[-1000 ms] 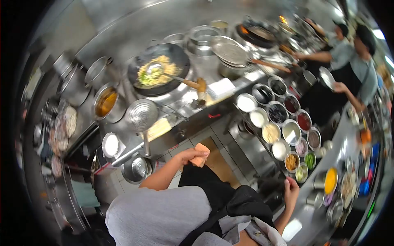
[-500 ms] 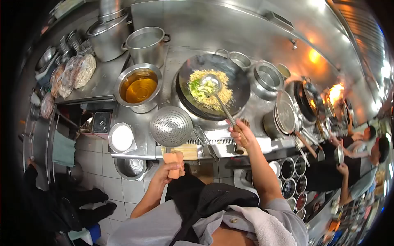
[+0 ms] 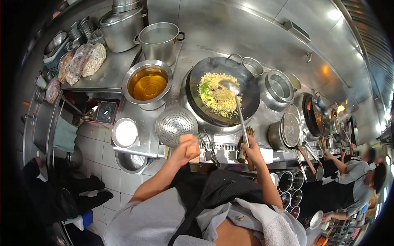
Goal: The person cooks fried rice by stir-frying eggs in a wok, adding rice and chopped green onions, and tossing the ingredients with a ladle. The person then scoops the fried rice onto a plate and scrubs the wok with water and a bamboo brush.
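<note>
My right hand [image 3: 252, 150] is closed around the handle of a long metal ladle [image 3: 239, 107]. The ladle's bowl lies in a large dark wok [image 3: 251, 92], at the right side of a heap of fried rice [image 3: 217, 104] with chopped greens on its left. In my closed left hand [image 3: 183, 154] is a folded orange cloth [image 3: 189, 141], held near the counter's front edge. Just beyond that hand, a perforated strainer [image 3: 176, 123] rests on the counter, left of the wok. A brush [image 3: 249, 133] stands close by my right hand.
Left of the wok sit a bowl of amber oil [image 3: 150, 84], a white-filled container [image 3: 124, 133] and a tall pot [image 3: 160, 43]. Tongs [image 3: 210, 149] lie at the front edge. Pots and strainers [image 3: 290, 127] stand on the right. Other people [image 3: 349, 180] work further right; another stands lower left.
The ladle bowl has moved right across the rice, and my right hand has come down and nearer. My left hand with the cloth has risen toward the strainer. Flames at right have shrunk.
</note>
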A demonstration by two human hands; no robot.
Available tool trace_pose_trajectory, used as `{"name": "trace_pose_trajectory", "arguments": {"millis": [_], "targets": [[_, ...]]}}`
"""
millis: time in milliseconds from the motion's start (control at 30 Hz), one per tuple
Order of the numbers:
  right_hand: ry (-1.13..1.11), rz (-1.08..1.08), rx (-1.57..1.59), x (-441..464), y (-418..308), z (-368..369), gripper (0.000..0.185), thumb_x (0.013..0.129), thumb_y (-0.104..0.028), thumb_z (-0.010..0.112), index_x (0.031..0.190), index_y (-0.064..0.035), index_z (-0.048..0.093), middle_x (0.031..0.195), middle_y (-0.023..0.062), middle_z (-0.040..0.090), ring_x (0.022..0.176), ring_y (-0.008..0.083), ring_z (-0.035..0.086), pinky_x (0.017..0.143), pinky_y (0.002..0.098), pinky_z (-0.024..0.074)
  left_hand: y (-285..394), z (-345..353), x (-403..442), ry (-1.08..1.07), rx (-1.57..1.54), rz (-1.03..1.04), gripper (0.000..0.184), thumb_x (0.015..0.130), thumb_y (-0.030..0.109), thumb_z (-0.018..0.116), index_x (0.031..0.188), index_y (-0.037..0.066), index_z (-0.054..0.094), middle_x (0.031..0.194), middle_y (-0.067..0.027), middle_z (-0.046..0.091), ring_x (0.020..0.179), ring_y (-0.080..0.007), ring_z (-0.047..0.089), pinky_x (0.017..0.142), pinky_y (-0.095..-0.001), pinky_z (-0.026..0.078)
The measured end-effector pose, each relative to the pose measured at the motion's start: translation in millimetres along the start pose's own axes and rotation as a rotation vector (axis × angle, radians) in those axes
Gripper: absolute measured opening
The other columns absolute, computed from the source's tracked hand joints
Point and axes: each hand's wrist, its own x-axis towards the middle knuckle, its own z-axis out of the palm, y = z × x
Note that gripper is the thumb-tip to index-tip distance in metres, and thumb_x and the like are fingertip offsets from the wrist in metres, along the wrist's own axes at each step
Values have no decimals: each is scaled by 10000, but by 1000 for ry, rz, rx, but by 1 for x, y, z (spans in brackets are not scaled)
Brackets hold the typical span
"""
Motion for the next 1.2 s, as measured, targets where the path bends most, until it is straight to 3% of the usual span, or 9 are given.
{"name": "trace_pose_trajectory", "arguments": {"millis": [400, 533, 667, 800, 867, 933, 1000, 1067, 1200], "targets": [[90, -84, 169, 86, 8, -23, 646, 1000, -199, 567, 1571, -224, 266, 632, -14, 482, 462, 93, 464, 408, 268, 414, 12, 140, 100, 107, 187, -127, 343, 813, 360, 794, 1020, 176, 591, 1013, -82, 616, 933, -285, 638, 868, -511, 539], [-236, -69, 48, 78, -17, -4, 678, 990, -203, 577, 1581, -202, 244, 633, -8, 502, 456, 107, 492, 420, 282, 445, 11, 127, 115, 64, 154, -148, 361, 801, 422, 788, 979, 181, 587, 931, -86, 632, 881, -287, 647, 810, -497, 557], [-321, -334, -321, 33, 49, -60, 658, 975, -160, 560, 1573, -237, 296, 652, -32, 462, 491, 82, 443, 443, 261, 395, 3, 126, 127, 127, 139, -70, 293, 816, 357, 756, 941, 151, 589, 920, -91, 635, 817, -280, 654, 751, -484, 582], [-121, 86, -301, -41, 27, -120, 609, 962, -186, 598, 1534, -232, 392, 712, 11, 531, 585, 120, 457, 562, 309, 441, -9, 121, 141, 53, 126, -11, 148, 829, 213, 673, 893, 117, 581, 794, -80, 605, 683, -261, 652, 661, -467, 605], [-31, -270, -415, -40, 48, -113, 606, 963, -171, 595, 1532, -164, 387, 664, -18, 456, 563, 99, 428, 519, 298, 406, -16, 119, 146, 47, 147, 84, 131, 831, 190, 650, 847, 97, 560, 734, -71, 588, 636, -254, 646, 654, -431, 606], [-102, -80, -213, -67, 31, -109, 622, 970, -164, 584, 1544, -120, 350, 666, -10, 473, 546, 99, 438, 504, 296, 411, -31, 123, 130, 35, 88, 115, 121, 853, 185, 636, 815, 104, 555, 711, -57, 573, 609, -237, 626, 592, -415, 574], [-263, 76, -105, -126, -22, -129, 636, 979, -159, 575, 1560, -118, 318, 683, -31, 485, 498, 61, 401, 451, 243, 361, -63, 115, 69, -484, -27, 211, 184, 931, 215, 572, 755, 175, 534, 672, -17, 536, 517, -182, 452, 516, -375, 416], [-318, 215, 89, -171, -20, -154, 648, 959, -156, 610, 1553, -148, 348, 727, -47, 510, 559, 44, 430, 478, 220, 377, -79, 165, -15, 108, -61, 156, 201, 929, 209, 551, 733, 179, 520, 708, -15, 531, 554, -182, 476, 517, -379, 433], [-343, 172, -146, -164, -38, -158, 630, 947, -182, 626, 1534, -192, 400, 760, -47, 544, 617, 45, 462, 536, 237, 416, -70, 165, 54, 95, -146, 165, 110, 867, 122, 612, 775, 143, 555, 717, -24, 550, 626, -204, 556, 594, -397, 501]]}}
